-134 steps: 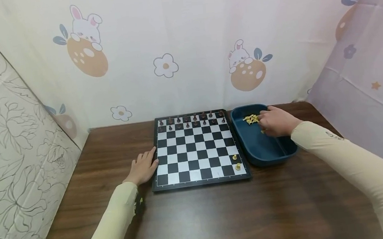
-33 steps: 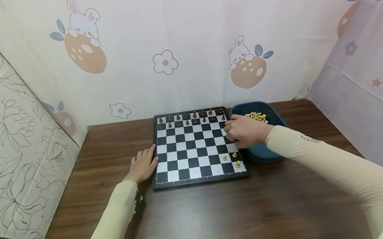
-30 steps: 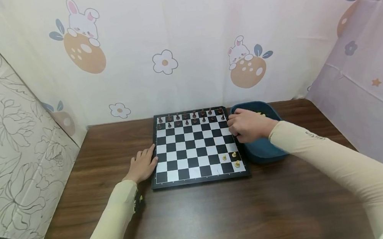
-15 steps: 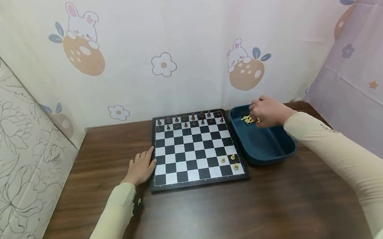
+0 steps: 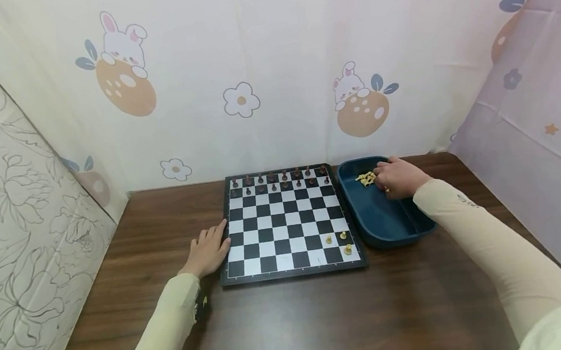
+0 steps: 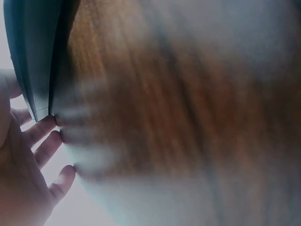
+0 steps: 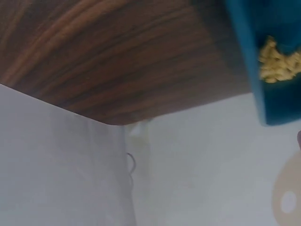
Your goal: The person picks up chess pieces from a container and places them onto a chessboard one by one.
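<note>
In the head view my left hand (image 5: 208, 251) lies with fingers extended against the left edge of the chessboard (image 5: 284, 218). The left wrist view shows its spread fingers (image 6: 46, 125) at the board's dark side. My right hand (image 5: 398, 178) reaches down into the blue tray (image 5: 378, 225), fingertips among the yellow chess pieces (image 5: 365, 179). A bit of yellow shows under its fingers; I cannot tell whether they grip a piece. On the board's near right corner stand a yellow rook (image 5: 347, 249) and two yellow pawns (image 5: 343, 235).
Two rows of dark red chess pieces (image 5: 274, 187) stand along the board's far side. The tray sits right beside the board on a brown wooden table (image 5: 295, 325). A patterned curtain (image 5: 277, 40) hangs behind the table.
My right hand has moved from the board's right edge back over the tray and down to the yellow pieces. A second yellow pawn has joined the board since the oldest frame. The left hand stays put.
</note>
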A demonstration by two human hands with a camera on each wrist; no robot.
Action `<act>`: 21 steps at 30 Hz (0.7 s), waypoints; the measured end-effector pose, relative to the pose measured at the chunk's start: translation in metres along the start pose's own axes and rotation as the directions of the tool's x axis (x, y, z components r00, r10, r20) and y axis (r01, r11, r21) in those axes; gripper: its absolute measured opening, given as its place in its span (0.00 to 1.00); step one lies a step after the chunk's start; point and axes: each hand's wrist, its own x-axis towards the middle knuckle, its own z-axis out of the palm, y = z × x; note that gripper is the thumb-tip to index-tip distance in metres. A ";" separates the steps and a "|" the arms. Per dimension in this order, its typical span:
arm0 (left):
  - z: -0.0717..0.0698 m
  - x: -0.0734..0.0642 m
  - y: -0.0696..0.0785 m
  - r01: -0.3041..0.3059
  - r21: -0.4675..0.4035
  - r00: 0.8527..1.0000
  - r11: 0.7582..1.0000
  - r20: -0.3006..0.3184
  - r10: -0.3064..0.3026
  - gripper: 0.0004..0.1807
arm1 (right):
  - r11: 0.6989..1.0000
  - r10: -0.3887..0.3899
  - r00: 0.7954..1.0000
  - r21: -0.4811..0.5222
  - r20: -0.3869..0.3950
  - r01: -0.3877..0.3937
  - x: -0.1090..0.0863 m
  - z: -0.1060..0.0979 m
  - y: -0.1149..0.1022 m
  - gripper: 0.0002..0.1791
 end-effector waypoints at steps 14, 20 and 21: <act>-0.001 0.001 0.000 0.011 0.010 1.000 1.000 0.001 -0.011 0.33 | 0.995 0.015 1.000 -0.102 -0.009 -0.016 -0.002 0.029 0.009 0.08; 0.000 0.001 -0.001 -0.006 -0.001 1.000 1.000 -0.007 0.006 0.32 | 0.989 0.018 1.000 -0.144 0.003 -0.017 -0.002 0.035 0.010 0.09; 0.000 0.000 -0.002 -0.011 -0.004 1.000 1.000 -0.010 0.011 0.32 | 0.988 0.017 1.000 -0.155 0.002 -0.016 -0.002 0.036 0.011 0.08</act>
